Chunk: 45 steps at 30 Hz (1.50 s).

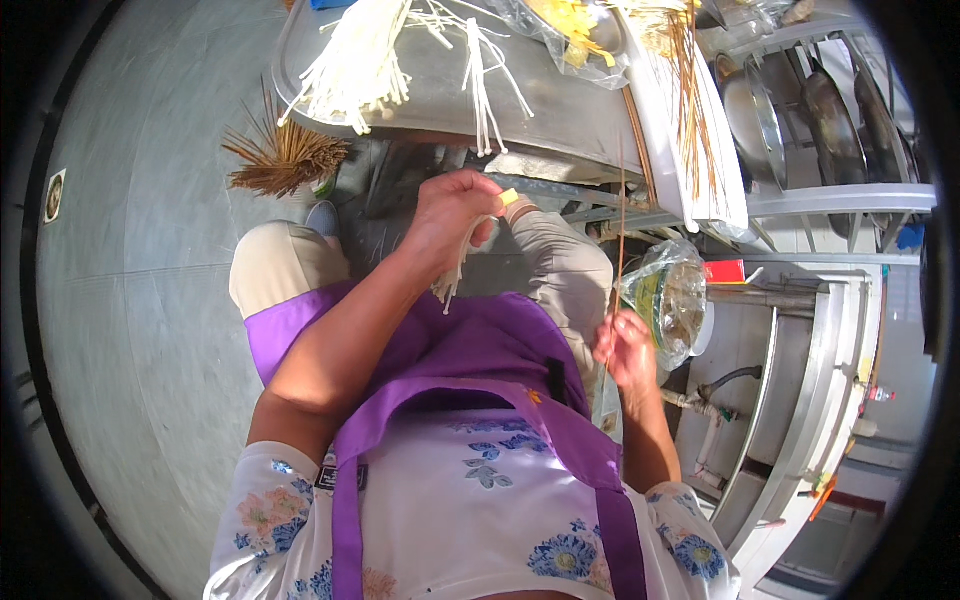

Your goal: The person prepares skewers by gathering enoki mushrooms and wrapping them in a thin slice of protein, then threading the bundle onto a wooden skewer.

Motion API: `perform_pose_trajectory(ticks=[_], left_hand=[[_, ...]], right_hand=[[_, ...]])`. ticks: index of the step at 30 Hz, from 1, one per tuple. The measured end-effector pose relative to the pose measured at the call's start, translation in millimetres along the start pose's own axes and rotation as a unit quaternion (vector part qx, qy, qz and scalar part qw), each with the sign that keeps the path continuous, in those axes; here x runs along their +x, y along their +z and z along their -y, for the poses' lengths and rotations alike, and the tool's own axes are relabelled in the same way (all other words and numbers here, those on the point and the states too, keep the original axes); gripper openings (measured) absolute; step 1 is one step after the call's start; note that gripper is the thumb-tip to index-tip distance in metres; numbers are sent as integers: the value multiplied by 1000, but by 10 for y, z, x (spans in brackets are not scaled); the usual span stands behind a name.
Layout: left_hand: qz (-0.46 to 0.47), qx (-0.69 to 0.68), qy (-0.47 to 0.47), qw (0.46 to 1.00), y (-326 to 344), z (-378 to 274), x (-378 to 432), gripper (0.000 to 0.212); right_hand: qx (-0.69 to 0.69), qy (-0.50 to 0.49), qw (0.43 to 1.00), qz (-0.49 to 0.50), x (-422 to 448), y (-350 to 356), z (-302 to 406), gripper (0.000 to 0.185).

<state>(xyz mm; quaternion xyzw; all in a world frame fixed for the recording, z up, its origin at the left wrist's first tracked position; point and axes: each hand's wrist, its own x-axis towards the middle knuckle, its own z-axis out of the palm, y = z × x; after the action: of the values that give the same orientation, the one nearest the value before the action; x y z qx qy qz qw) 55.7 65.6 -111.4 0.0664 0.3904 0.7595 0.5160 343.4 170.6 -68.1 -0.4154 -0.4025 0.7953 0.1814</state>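
My left hand (454,214) is closed around a small bundle of enoki mushrooms (448,285), whose stems and caps hang down towards my lap. A pale yellow piece of food (509,197) sticks out past the thumb; its kind is unclear. Between the fingers of my right hand (630,351) stands a thin bamboo skewer (621,240), its upper end pointing towards the table. A large heap of loose enoki (360,56) lies on the metal table (442,105), with a smaller clump (480,90) hanging over the front edge.
A white tray (660,127) holds more skewers (686,97). Beside it a plastic bag covers yellow strips (570,30). On the floor left stands a thick bundle of skewers (292,154). A bag-lined bucket (667,300) is near my right hand. Metal pans (757,124) fill a rack at right.
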Motion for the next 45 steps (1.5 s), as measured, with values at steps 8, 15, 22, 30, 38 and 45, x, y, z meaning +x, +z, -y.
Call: perform_pose_trajectory(ticks=[8, 15, 22, 30, 38, 45], left_hand=[[-29, 10, -3, 1000, -4, 30, 45, 9], [-62, -7, 27, 998, -15, 25, 60, 10], [-70, -11, 41, 997, 0, 7, 53, 12], [-81, 12, 53, 995, 16, -4, 38, 11], [-80, 200, 191, 958, -53, 108, 71, 5], [-95, 400, 377, 830, -6, 91, 5, 5]], right_hand=[[-212, 34, 976, -25, -349, -99, -241, 14], [-230, 27, 972, -36, -287, 43, -247, 12], [-271, 27, 961, -34, -239, 94, -237, 14], [-274, 29, 961, -31, -252, 120, -230, 13], [-299, 16, 953, -46, -259, 154, -211, 11], [-285, 5, 958, -35, -265, 73, -150, 11]])
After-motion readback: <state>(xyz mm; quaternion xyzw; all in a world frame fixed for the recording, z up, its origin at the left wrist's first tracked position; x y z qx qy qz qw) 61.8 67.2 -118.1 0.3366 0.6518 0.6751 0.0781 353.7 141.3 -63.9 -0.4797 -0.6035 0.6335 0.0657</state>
